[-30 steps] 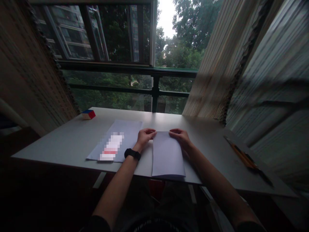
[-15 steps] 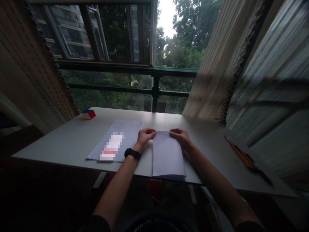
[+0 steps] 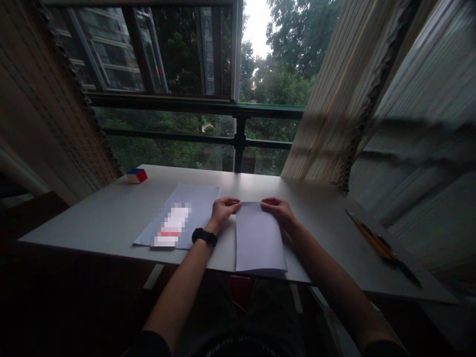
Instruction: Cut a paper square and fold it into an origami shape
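Observation:
A folded white sheet of paper (image 3: 259, 238) lies lengthwise on the white table (image 3: 111, 213), its near end at the table's front edge. My left hand (image 3: 222, 210), with a black watch on the wrist, pinches the sheet's far left corner. My right hand (image 3: 279, 210) pinches the far right corner. Both hands have their fingers curled onto the paper's far edge.
A flat sheet of paper (image 3: 188, 210) with a blurred oblong object (image 3: 171, 228) on it lies left of my hands. A coloured puzzle cube (image 3: 136, 175) sits at the far left. Pencils and a dark pen (image 3: 383, 248) lie at the right. Curtains hang on both sides of the window.

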`<state>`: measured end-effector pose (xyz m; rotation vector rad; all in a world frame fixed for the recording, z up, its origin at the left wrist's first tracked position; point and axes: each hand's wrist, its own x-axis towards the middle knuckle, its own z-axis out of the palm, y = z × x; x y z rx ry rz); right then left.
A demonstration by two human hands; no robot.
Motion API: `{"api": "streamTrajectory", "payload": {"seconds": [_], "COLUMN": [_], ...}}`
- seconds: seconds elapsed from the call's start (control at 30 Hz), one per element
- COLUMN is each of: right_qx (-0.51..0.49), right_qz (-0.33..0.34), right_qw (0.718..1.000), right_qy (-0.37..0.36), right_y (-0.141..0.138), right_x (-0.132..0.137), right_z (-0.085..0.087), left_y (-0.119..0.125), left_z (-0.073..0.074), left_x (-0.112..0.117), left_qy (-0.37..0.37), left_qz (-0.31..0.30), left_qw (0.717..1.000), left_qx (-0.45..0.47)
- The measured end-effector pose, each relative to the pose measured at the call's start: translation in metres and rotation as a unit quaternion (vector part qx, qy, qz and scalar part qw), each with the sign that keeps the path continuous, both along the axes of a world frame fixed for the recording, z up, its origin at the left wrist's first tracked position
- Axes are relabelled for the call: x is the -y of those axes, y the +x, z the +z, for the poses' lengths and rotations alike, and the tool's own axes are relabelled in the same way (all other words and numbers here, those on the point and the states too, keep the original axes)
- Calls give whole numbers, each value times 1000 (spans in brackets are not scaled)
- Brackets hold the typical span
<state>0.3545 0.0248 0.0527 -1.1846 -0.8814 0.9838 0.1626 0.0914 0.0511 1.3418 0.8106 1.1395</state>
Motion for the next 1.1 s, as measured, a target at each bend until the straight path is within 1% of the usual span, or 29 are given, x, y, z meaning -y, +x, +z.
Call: {"api": "streamTrajectory", "payload": {"seconds": [0.2, 0.43, 0.57, 0.77, 0.93, 1.1], "right_qx": [0, 1, 10, 22, 32, 46], "right_qz": [-4, 5, -1, 0, -14, -28], "right_qw": [1000, 1000, 1000, 1000, 999, 998], "right_qy": [-5, -6, -12, -3, -1, -12], "right_y": [0, 1, 1, 1, -1, -2], "right_x": [0, -1, -1, 0, 0, 0], "right_z": [0, -2, -1, -1, 0, 2], "left_y": [0, 1, 1, 1, 1, 0], "left_z": [-1, -4, -4, -8, -10, -10], "left_x": [0, -3, -4, -6, -6, -6], "left_qy": [-2, 3, 1, 3, -14, -52], "left_qz": [-7, -1, -1, -2, 4, 10], "left_qw": [1000, 1000, 1000, 1000, 1000, 998], "left_qx": [3, -6, -11, -18, -16, -22]}}
